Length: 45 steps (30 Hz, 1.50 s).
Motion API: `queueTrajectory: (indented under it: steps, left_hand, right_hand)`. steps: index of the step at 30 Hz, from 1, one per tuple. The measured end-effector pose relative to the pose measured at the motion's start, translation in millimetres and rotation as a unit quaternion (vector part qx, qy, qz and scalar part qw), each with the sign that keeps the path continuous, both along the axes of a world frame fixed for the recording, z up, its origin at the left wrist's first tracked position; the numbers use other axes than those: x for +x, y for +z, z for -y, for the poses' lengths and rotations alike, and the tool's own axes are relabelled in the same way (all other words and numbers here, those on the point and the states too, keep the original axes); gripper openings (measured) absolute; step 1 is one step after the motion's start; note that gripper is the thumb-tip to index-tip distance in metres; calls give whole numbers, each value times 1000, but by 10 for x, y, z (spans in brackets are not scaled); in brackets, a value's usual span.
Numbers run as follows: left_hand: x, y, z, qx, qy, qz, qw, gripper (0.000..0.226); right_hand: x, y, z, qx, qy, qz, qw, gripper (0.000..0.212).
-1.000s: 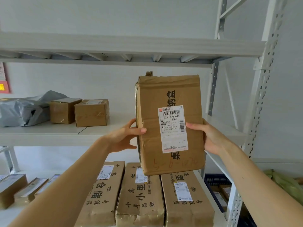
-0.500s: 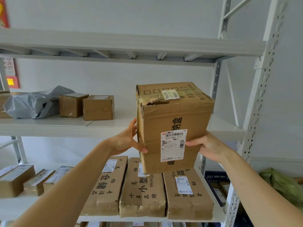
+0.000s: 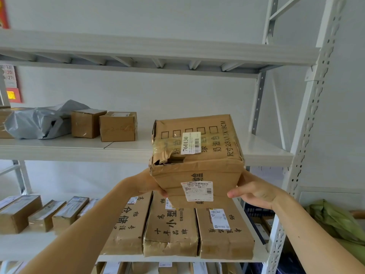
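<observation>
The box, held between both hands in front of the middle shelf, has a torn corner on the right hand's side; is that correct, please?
Not quite: the head view shows the tear beside the left hand. The box is indeed held between that and the right hand, in front of the middle shelf.

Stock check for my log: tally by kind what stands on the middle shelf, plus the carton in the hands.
Grey plastic bag: 1
Small cardboard boxes: 2
Box cut off at the left edge: 1
Carton held by left hand and right hand: 1
Total: 5
</observation>
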State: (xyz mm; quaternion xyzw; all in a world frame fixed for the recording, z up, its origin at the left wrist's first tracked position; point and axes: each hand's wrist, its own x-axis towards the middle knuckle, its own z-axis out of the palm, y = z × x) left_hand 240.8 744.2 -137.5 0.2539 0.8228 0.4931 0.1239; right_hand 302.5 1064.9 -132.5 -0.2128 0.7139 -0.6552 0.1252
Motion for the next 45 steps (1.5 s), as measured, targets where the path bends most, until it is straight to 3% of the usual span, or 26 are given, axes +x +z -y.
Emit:
queueTrajectory:
  steps: [7,10,13,16,22,25,29,33,41,45]
  left_hand:
    - [160,-143,66,21,30,-58,998,47]
    - [246,-152,92,-20,26,-107,994,68]
    - [259,-224,140,-63,36,-132,989,50]
    - [300,-220,136,-46,49,-158,985,71]
    - [264,-162,113,-12,65,-52,996,53]
    - [263,-199,77,14,53,-10,998,55]
    - [244,-278,12,56,37,76,995,68]
    - [280,-255,-150,74,28,103,991,80]
    - [488,-125,-547,39,-2,171,985,90]
    - [597,-135,-809,34,-16,192,981,108]
  right_hand:
    - [72,-10,51,-18,-5,-29,999,118]
    - [97,4,51,-12,16,-33,999,119]
    - [132,11,54,-12,41,-6,999,121]
    - [79,-19,22,2,45,24,999,127]
    - [115,-88,-27,-8,-42,60,997,124]
    - [127,-117,-59,-42,-52,67,996,123]
    - [162,-106,-108,-57,-43,63,996,120]
    - [269,-49,-243,-49,-56,66,995,122]
    - [460,-130,-725,-61,-79,70,993,121]
    - [637,-207,-1029,-60,-88,84,991,112]
